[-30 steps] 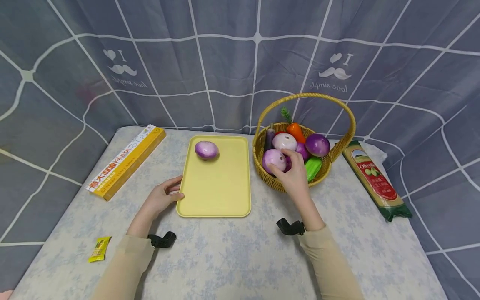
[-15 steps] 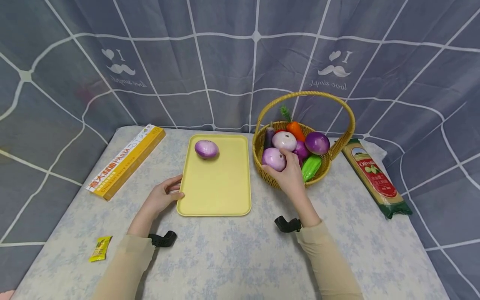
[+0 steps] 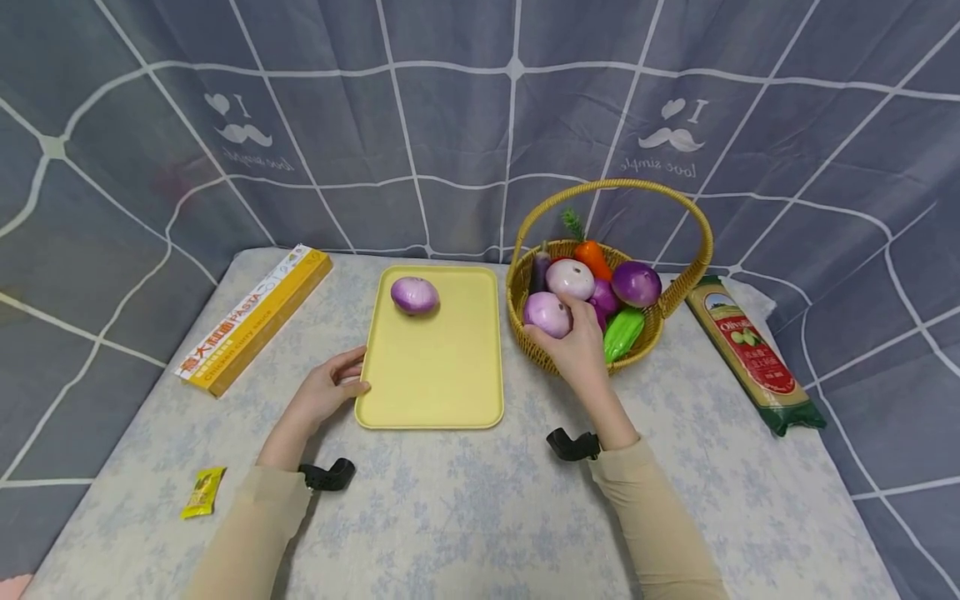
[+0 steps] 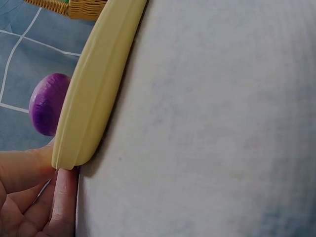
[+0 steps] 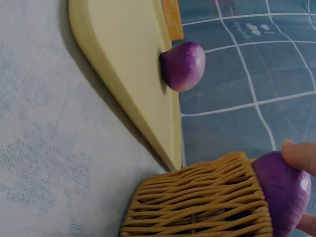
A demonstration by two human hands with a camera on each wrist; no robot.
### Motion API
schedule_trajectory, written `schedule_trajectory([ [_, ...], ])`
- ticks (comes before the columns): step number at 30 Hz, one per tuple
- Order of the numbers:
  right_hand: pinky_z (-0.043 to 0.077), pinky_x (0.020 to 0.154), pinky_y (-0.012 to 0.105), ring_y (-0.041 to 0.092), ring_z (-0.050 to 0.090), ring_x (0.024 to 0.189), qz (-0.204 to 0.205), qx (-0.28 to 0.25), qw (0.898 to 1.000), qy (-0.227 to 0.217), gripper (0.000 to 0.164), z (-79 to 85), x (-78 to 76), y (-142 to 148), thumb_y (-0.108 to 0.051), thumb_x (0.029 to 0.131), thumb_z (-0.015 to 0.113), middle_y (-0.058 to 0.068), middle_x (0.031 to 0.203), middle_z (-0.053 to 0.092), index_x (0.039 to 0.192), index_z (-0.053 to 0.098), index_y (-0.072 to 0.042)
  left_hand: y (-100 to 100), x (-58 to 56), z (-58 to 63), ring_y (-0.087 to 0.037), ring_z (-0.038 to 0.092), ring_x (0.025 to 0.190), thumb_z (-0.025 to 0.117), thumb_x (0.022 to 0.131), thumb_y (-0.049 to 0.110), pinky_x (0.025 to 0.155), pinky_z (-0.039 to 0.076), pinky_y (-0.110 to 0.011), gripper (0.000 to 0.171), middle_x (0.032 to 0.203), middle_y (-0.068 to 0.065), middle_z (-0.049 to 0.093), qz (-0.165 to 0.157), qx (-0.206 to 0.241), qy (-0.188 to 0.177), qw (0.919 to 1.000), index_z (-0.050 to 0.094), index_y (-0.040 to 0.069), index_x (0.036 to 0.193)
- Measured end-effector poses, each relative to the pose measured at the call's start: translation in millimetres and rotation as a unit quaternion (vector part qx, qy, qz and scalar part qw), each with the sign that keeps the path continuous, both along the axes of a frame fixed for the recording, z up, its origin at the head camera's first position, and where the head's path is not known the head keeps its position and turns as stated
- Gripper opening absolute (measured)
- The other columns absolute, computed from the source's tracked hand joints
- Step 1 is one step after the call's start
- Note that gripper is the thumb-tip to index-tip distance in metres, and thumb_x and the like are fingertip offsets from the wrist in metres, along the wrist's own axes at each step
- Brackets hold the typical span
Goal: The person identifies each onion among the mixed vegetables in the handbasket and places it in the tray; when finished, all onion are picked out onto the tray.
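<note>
My left hand (image 3: 324, 392) pinches the left edge of a yellow tray (image 3: 431, 375). In the left wrist view its thumb is on the upper side of the rim and a finger lies underneath. A purple onion (image 3: 415, 296) rests near the tray's back left corner. Over the wicker basket (image 3: 528, 350), my right hand (image 3: 585, 350) grips a pale purple onion (image 3: 546, 314) at the left front rim, thumb and fingers on either side. The right wrist view shows this onion (image 5: 281, 192) against the basket's rim, with part of the hand cut off.
The basket also holds a white-purple onion (image 3: 570, 278), a dark purple onion (image 3: 636, 284), a carrot (image 3: 594, 258), an eggplant (image 3: 540, 271) and a green vegetable (image 3: 624, 335). A pasta box (image 3: 255, 321) lies left, a pasta bag (image 3: 753, 354) right, a yellow packet (image 3: 202, 492) front left.
My right hand has shifted slightly left around the onion in the basket, uncovering more of the green vegetable. My left hand and the tray have stayed in place.
</note>
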State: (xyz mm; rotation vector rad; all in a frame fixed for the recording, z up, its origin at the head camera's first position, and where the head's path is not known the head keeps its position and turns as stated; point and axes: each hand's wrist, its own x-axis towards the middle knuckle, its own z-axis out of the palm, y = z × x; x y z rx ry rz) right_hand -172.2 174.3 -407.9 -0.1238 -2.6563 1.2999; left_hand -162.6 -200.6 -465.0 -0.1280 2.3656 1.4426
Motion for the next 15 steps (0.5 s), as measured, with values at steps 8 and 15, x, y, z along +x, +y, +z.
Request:
schedule_trajectory([
  [8,0.04,0.108,0.052,0.032,0.049,0.126,0.007,-0.01,0.999,0.036,0.073,13.8,6.0,-7.8,-0.038,0.08,0.081,0.014,0.137,0.052,0.14,0.05,-0.01,-1.0,-0.7,-0.1,-0.034,0.048,0.132,0.065,0.095,0.014,0.109,0.039,-0.049,0.069,0.143,-0.02,0.051,0.001,-0.002,0.004,1.0,0.032,0.015,0.155],
  [15,0.048,0.1,0.045,0.027,0.052,0.122,0.033,-0.048,0.996,0.064,0.072,23.9,9.1,-27.7,-0.034,0.08,0.082,0.011,0.139,0.052,0.141,0.051,-0.012,-1.2,-0.7,-1.0,-0.034,0.046,0.133,0.065,0.095,0.014,0.11,0.038,-0.049,0.069,0.144,-0.02,0.05,0.002,0.002,0.0,1.0,0.032,0.015,0.155],
])
